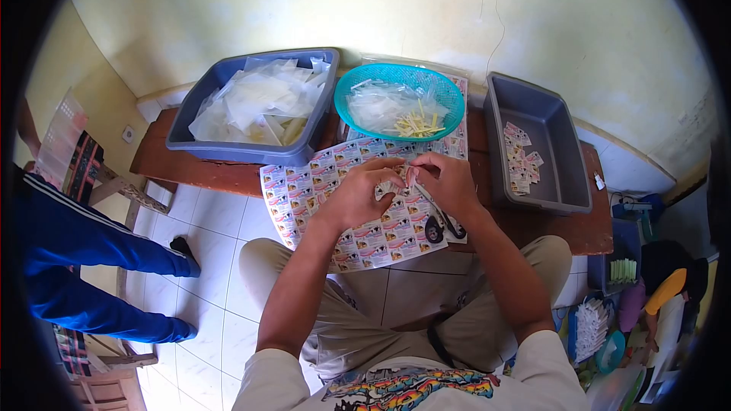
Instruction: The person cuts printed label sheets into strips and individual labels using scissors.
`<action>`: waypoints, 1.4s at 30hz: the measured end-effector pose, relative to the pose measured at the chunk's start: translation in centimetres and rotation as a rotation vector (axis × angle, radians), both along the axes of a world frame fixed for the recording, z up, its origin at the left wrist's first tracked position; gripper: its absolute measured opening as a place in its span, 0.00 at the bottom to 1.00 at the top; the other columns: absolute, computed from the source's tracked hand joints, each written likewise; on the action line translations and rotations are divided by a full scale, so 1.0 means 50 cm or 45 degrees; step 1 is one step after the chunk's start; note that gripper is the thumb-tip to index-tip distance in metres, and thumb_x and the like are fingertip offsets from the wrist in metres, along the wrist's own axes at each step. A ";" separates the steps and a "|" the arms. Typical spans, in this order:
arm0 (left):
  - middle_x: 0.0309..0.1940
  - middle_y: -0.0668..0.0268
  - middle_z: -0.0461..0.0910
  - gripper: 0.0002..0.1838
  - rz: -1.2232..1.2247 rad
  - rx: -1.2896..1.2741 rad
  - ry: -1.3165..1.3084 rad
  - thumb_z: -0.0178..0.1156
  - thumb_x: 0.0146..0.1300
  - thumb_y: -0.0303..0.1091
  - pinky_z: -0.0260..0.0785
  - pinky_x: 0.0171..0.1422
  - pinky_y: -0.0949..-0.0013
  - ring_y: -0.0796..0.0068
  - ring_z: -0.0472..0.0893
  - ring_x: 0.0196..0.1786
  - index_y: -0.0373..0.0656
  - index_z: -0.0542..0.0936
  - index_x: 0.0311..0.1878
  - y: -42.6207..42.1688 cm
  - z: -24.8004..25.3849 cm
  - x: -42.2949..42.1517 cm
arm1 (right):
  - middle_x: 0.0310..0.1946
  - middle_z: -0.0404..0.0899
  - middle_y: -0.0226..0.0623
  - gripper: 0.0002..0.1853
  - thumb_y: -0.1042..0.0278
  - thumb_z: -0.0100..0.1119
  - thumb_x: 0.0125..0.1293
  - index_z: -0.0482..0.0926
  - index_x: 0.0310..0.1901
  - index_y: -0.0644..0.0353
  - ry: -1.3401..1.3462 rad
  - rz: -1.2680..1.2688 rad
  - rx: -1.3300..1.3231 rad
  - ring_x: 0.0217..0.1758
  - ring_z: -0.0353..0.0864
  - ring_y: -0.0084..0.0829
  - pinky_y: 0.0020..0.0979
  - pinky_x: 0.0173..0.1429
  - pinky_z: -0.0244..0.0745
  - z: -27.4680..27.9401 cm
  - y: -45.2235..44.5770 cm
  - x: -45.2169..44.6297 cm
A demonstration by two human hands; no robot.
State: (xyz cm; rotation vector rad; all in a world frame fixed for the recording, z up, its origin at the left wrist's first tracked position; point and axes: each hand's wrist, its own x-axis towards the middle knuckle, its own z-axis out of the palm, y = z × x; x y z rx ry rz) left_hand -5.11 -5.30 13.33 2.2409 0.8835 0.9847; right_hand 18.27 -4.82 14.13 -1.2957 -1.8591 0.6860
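Observation:
Both hands are close together above a sheet of printed labels on the bench. My left hand has curled fingers, thumb and index finger near each other; what they hold, if anything, is hard to see. My right hand pinches a small pinkish printed piece at its fingertips. Beneath the right hand lie scissors with black handles, blades pointing up toward the fingers. Just beyond the hands, a turquoise basket contains clear plastic pieces and pale yellow sticks.
At left on the wooden bench is a grey tub heaped with translucent bags. Another grey tub at right holds cut labels. A person in blue trousers stands at left; another person is at lower right.

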 end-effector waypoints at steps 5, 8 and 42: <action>0.72 0.52 0.81 0.23 0.003 0.012 -0.004 0.74 0.55 0.17 0.78 0.73 0.53 0.46 0.82 0.72 0.45 0.88 0.54 -0.005 -0.001 0.001 | 0.37 0.94 0.47 0.09 0.73 0.69 0.70 0.90 0.48 0.67 0.030 -0.055 -0.017 0.42 0.96 0.35 0.33 0.49 0.88 0.004 -0.002 -0.004; 0.73 0.50 0.79 0.31 0.029 -0.043 -0.065 0.76 0.55 0.20 0.75 0.76 0.51 0.44 0.79 0.73 0.46 0.84 0.64 -0.014 0.014 0.008 | 0.35 0.94 0.45 0.09 0.72 0.70 0.70 0.91 0.48 0.66 0.048 -0.125 -0.094 0.39 0.96 0.31 0.32 0.45 0.88 0.004 0.000 0.001; 0.64 0.55 0.85 0.33 0.292 0.334 0.001 0.81 0.57 0.32 0.75 0.75 0.51 0.49 0.83 0.66 0.40 0.84 0.67 0.027 -0.015 0.041 | 0.33 0.93 0.38 0.12 0.65 0.74 0.70 0.90 0.50 0.62 0.138 -0.216 -0.251 0.35 0.92 0.24 0.30 0.42 0.83 0.003 0.009 0.019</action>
